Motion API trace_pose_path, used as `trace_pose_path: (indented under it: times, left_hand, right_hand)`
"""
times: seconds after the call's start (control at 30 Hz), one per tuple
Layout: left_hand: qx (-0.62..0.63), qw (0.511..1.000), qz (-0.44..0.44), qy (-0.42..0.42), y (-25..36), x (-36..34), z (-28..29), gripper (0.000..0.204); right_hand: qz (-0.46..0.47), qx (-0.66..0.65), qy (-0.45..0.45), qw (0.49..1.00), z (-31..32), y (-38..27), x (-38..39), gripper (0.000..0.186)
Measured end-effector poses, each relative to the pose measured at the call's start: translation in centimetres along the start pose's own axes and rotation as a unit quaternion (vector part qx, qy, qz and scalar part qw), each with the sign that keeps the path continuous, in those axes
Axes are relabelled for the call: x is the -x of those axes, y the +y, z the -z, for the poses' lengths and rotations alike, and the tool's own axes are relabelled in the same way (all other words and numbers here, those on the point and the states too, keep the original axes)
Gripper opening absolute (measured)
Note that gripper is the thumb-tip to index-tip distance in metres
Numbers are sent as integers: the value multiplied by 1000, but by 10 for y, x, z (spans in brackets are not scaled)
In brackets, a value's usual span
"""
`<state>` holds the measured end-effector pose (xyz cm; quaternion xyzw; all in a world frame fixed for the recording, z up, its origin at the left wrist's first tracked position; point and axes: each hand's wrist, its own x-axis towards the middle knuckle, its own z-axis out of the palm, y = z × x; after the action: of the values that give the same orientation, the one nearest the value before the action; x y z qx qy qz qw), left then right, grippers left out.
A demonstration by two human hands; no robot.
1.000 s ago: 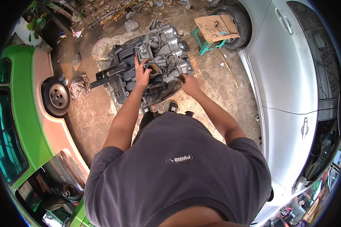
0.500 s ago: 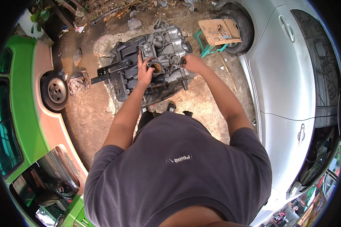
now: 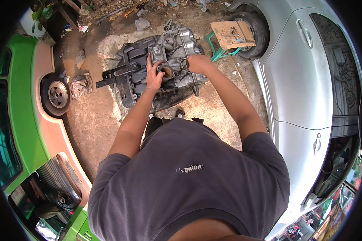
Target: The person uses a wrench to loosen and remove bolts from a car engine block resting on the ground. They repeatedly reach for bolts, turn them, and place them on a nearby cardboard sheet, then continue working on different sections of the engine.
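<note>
A dismantled metal engine (image 3: 173, 44) with silver and dark housings lies on a dark sheet on the ground. My left hand (image 3: 154, 76) rests on it beside a round open port (image 3: 167, 72), fingers spread, with the thumb at the port's rim. My right hand (image 3: 199, 64) is closed at the engine's right side; whatever its fingers hold is hidden. Below that hand a short cylindrical part (image 3: 196, 90) sticks out toward me. A black metal bracket (image 3: 108, 78) projects from the engine's left.
A green and pink vehicle (image 3: 30, 124) stands left, by a crumpled bag (image 3: 80, 86). A silver car (image 3: 297, 100) stands close on my right. A small teal stool (image 3: 217, 52) carries a wooden board (image 3: 229, 34). Plastic litter (image 3: 142, 24) lies beyond the engine.
My right hand has moved up along the engine's right side, then slightly left, uncovering the cylindrical part below it. My left hand stays at the port.
</note>
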<state>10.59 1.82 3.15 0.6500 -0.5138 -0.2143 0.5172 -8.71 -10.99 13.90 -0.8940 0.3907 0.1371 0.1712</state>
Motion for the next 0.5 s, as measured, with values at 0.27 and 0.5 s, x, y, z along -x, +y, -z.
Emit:
trace_pose_path:
  times: [0.27, 0.5]
  left_hand:
    - [-1, 1000, -4, -1, -2, 0, 0, 48]
    - [-21, 1000, 2, -4, -2, 1, 0, 49]
  right_hand:
    - [-125, -211, 159, 956, -88, -12, 56, 29]
    - [-98, -301, 175, 932, -109, 2, 73, 30]
